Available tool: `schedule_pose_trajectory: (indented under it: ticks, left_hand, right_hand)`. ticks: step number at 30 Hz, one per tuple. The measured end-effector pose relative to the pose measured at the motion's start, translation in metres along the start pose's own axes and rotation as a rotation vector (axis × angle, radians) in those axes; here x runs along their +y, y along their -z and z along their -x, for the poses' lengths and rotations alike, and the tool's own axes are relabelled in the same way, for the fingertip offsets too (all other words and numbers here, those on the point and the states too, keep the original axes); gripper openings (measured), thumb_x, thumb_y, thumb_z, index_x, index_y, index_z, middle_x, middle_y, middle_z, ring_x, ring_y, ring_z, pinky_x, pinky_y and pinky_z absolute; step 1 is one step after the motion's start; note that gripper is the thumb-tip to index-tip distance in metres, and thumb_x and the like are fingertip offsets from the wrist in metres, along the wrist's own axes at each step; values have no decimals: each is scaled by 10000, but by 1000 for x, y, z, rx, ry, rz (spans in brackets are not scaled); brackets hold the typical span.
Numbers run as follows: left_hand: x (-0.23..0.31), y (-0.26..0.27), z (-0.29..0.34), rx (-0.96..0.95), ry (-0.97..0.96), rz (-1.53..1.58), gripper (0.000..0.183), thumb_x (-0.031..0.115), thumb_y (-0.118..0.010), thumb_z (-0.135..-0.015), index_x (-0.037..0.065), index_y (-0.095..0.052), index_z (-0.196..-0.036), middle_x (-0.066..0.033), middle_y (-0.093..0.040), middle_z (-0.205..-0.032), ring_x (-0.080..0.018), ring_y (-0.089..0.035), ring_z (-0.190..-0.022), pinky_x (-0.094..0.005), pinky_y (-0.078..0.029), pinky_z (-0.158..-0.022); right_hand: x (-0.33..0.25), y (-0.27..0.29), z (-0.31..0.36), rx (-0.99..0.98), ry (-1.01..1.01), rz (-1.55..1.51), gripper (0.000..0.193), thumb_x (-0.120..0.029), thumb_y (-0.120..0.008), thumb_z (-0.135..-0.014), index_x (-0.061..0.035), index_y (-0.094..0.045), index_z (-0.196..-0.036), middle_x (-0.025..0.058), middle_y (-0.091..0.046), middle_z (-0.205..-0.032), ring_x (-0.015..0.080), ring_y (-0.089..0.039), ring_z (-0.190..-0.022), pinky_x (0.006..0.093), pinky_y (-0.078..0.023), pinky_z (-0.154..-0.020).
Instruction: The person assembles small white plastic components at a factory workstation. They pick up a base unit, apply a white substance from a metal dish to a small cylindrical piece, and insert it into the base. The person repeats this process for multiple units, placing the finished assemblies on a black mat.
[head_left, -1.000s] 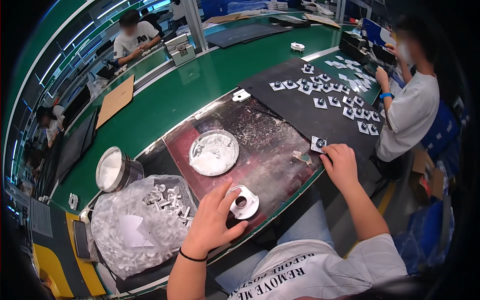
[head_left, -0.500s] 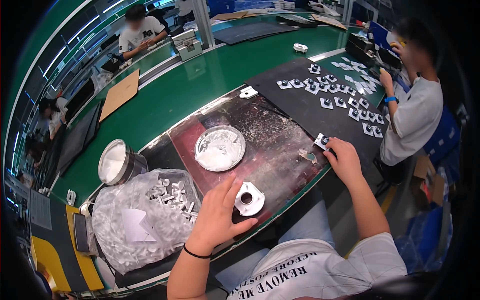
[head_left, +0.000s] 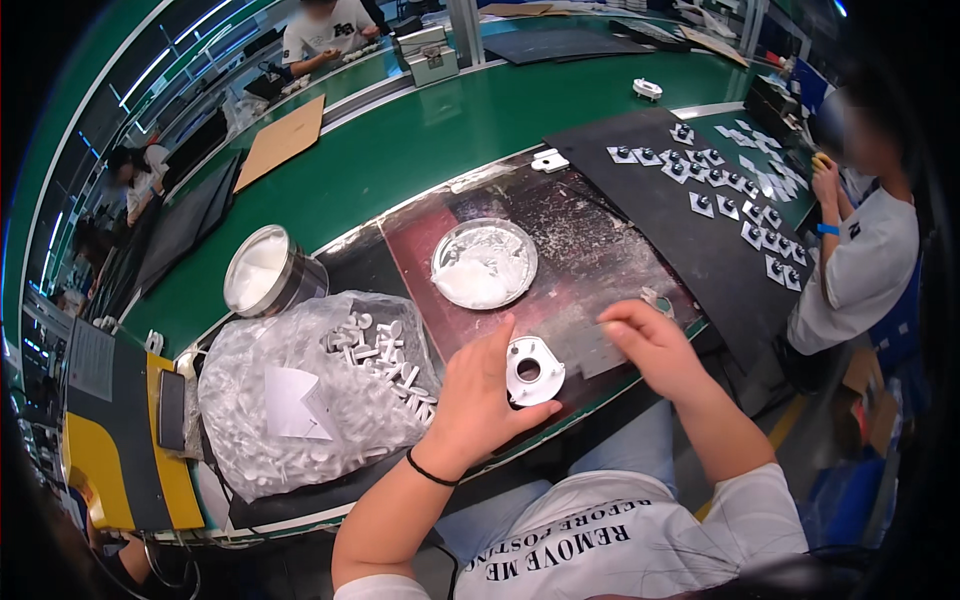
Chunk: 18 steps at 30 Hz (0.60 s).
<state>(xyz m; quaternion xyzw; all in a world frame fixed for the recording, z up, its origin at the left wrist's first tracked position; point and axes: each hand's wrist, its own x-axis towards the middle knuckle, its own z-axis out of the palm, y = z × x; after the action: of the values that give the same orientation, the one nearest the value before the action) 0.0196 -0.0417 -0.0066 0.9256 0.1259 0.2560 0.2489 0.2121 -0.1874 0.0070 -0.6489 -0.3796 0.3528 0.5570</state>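
My left hand (head_left: 482,385) curls round a white plastic housing (head_left: 536,371) with a round dark hole in its middle. Its fingers lie along the left edge and the thumb along the near edge. Just right of the housing, my right hand (head_left: 650,345) is in the air with thumb and forefinger pinched. A faint greyish blur shows at its fingertips, too unclear to name. Beyond the housing, on the stained worktop (head_left: 590,240), sits a round metal dish (head_left: 485,262) with white paste in it.
A clear bag (head_left: 260,400) of white plastic pieces and a tub of white paste (head_left: 262,270) stand at left. On the black mat (head_left: 650,190) lie several white square plates with dark parts. A co-worker (head_left: 860,250) is at right; another person (head_left: 325,35) is beyond the green table.
My right hand has come from the mat's near corner to beside the housing; the small white plate it touched there is gone. My left hand has closed round the housing. The view has shifted.
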Motion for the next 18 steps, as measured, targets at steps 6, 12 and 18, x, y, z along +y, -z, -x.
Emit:
schedule_pose_trajectory:
  ticks: [6, 12, 18]
  left_hand:
    - [-6, -2, 2, -14, 38, 54, 1138, 368, -845, -586, 33, -168, -1438, -191, -529, -1130, -391, -511, -999, -469, -397, -872]
    - [-7, -2, 4, -48, 44, 34, 1151, 417, -844, -590, -7, -174, -1424, -204, -509, -1172, -389, -481, -1057, -464, -362, -934]
    - [-8, -4, 3, 3, -10, 53, 1189, 368, -846, -581, 64, -107, -1462, -178, -504, -1112, -374, -488, -1013, -460, -359, -909]
  right_hand:
    - [6, -46, -35, -239, 2, -111, 274, -118, -608, -891, -11, -519, -1127, -13, -572, -795, 45, -500, -726, 218, -418, -647]
    - [10, -54, -35, -195, 31, 5, 250, -104, -626, -868, -13, -530, -1080, 8, -571, -745, 59, -505, -664, 233, -418, -596]
    - [10, -60, -29, -52, 154, 113, 176, -94, -612, -866, -23, -559, -1018, 40, -591, -765, 82, -528, -658, 245, -439, -593]
